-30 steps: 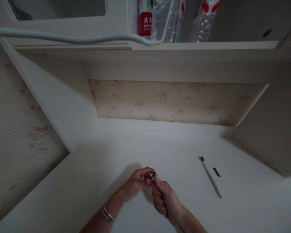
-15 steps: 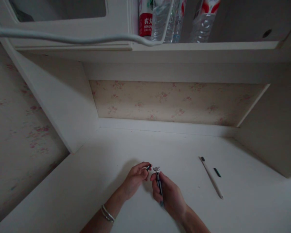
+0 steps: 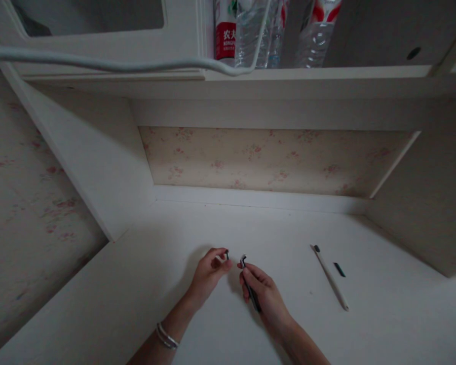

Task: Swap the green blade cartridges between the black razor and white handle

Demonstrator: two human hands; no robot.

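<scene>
My right hand (image 3: 263, 299) is closed round a thin dark razor handle (image 3: 251, 289), whose forked metal tip points up and away from me. Just left of it, my left hand (image 3: 209, 271) pinches a small dark piece (image 3: 226, 253) between thumb and fingertips; I cannot make out what it is. Both hands hover low over the white desk (image 3: 182, 238), a few centimetres apart. Thin bracelets circle my left wrist.
A white stick with a dark tip (image 3: 330, 277) and a small dark cap (image 3: 339, 269) lie on the desk to the right. Water bottles (image 3: 251, 30) stand on the shelf above, where a grey cable (image 3: 99, 63) runs. Side panels and floral wallpaper close the alcove in.
The small dark piece has come off the handle's tip. My hands have drawn apart and moved slightly farther from me; the forked metal end is now bare.
</scene>
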